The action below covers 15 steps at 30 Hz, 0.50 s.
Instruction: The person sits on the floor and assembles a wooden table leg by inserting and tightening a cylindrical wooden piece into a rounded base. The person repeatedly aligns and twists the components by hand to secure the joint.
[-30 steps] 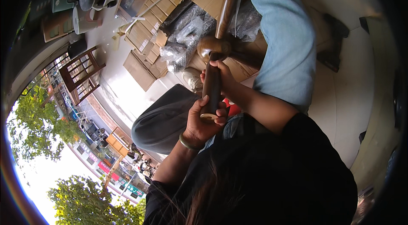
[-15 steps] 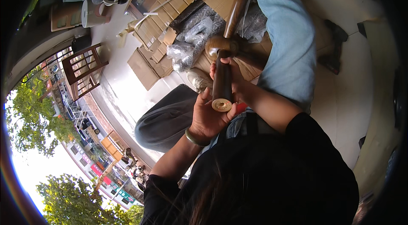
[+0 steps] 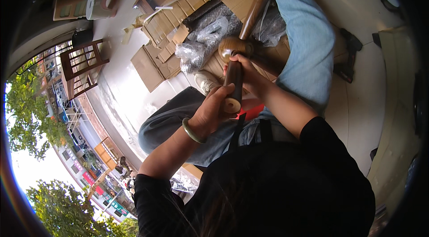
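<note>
I hold a short dark brown wooden rod [image 3: 234, 80] upright over my lap, its pale round end face turned toward me. My left hand [image 3: 213, 112], with a green bangle on the wrist, wraps the rod's near end. My right hand [image 3: 248, 75] grips the far part of the rod, just below a round wooden knob [image 3: 229, 47]. From that knob a longer brown wooden pole [image 3: 255, 8] runs away across my right leg in light blue jeans [image 3: 308, 44].
Flattened cardboard [image 3: 178, 22] and crumpled bubble wrap [image 3: 203, 44] lie on the white floor ahead of my knees. A wooden chair [image 3: 82, 67] stands at the left by a window onto trees and a street. A black tool [image 3: 348, 58] lies on the floor at the right.
My left hand has shifted its hold on the rod's near end, and the pale end face has come into view. Both hands and the rod sit slightly further right.
</note>
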Tool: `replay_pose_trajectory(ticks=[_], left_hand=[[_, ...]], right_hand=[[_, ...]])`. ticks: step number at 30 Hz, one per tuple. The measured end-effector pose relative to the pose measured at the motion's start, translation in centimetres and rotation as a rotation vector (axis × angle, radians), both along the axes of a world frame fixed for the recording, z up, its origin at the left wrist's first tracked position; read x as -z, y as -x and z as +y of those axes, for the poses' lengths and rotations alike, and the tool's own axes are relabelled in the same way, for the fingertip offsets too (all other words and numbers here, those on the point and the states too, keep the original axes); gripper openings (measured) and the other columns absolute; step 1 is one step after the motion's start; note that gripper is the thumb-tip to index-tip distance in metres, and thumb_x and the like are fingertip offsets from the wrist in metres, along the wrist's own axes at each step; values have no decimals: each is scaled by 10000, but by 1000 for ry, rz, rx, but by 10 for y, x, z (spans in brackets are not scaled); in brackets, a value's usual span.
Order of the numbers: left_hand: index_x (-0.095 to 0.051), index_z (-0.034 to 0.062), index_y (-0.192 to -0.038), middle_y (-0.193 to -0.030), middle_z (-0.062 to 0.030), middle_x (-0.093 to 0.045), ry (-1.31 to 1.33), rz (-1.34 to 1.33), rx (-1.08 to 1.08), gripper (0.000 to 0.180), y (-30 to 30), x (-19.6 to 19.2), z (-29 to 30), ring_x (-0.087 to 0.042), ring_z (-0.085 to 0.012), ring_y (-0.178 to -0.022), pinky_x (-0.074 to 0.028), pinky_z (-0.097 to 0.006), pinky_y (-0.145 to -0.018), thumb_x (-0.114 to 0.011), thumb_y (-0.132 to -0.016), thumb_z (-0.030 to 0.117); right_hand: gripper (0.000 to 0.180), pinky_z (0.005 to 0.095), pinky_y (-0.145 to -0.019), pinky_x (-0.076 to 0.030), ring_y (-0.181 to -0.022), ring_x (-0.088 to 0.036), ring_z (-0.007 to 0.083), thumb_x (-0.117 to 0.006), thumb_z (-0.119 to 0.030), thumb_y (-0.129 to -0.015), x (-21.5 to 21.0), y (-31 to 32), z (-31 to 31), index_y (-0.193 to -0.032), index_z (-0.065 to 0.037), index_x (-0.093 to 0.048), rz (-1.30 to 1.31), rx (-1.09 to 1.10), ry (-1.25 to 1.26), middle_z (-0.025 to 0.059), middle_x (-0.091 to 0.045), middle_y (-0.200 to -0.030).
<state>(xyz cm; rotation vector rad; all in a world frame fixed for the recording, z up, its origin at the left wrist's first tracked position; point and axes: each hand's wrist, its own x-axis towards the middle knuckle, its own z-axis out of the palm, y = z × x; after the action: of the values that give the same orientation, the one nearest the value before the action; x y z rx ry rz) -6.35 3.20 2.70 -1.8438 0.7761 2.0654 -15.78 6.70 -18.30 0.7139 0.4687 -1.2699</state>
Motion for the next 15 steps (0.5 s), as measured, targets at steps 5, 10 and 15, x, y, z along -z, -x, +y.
replay_pose_trajectory(ticks=[5, 10, 15], left_hand=[[-545, 23, -1254, -1162, -154, -644, -490, 416, -782, 515, 3, 18, 37, -636, -275, -1029, -559, -358, -822, -632, -912, 398], [-516, 16, -1103, -871, -88, -600, -455, 416, -619, 367, 1, 33, 45, -628, -222, -748, -479, -292, -559, -655, -911, 296], [-555, 58, -1041, -794, -89, -618, -80, 205, -127, 284, -16, 23, 23, -629, -214, -646, -444, -284, -501, -584, -964, 330]], right_hand=[[410, 340, -742, -560, -735, -645, 234, -670, -376, -771, 9, 1, 12, -931, -8, -586, -229, 98, 235, 112, -639, -841], [454, 317, -721, -558, -800, -647, 206, -668, -401, -831, -26, 18, 17, -1027, -5, -562, 226, -278, -60, 114, -621, -869], [397, 333, -716, -538, -758, -633, 245, -644, -367, -844, -58, 16, 8, -977, -4, -556, 479, -488, -46, 134, -631, -849]])
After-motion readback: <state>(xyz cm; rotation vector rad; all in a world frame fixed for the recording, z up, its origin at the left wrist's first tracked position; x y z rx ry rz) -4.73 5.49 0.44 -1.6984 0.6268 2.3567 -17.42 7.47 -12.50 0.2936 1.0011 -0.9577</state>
